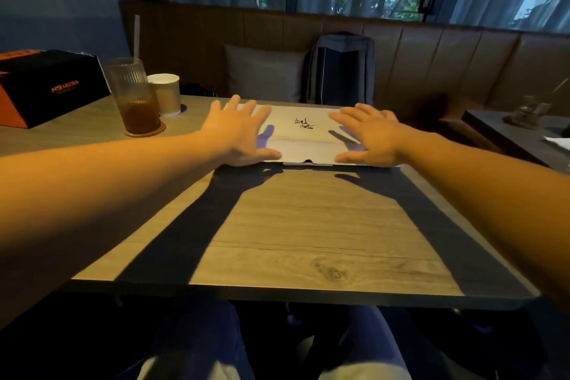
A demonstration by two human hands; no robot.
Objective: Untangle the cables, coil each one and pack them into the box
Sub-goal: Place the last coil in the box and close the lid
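Legs (197,345) in dark trousers fill the foreground, under the near edge of a wood-grain table (308,241). A flat white box (303,139) lies on the table towards its far edge, lid closed, with a black printed mark on top.

Fingers (233,105) of the left hand (237,133) are straight and spread apart over the box's left end. Those of the right hand (367,136) are splayed the same way over its right end. Both thumbs reach along the box's near edge. Neither hand grips anything, and whether the palms touch the lid cannot be told. Both bare forearms stretch back from the box, throwing long shadows across the tabletop.

Left of the box, a ribbed glass (135,95) of dark drink with a straw stands on a coaster (145,132). A paper cup (165,94) stands just beside the glass. Farther left of the box sits a black-and-orange carton (46,86). Behind the box, a grey cushion (265,74) and a dark backpack (344,68) rest on a brown padded bench (447,65) below curtained windows. Right of the box stands a second table (518,139).
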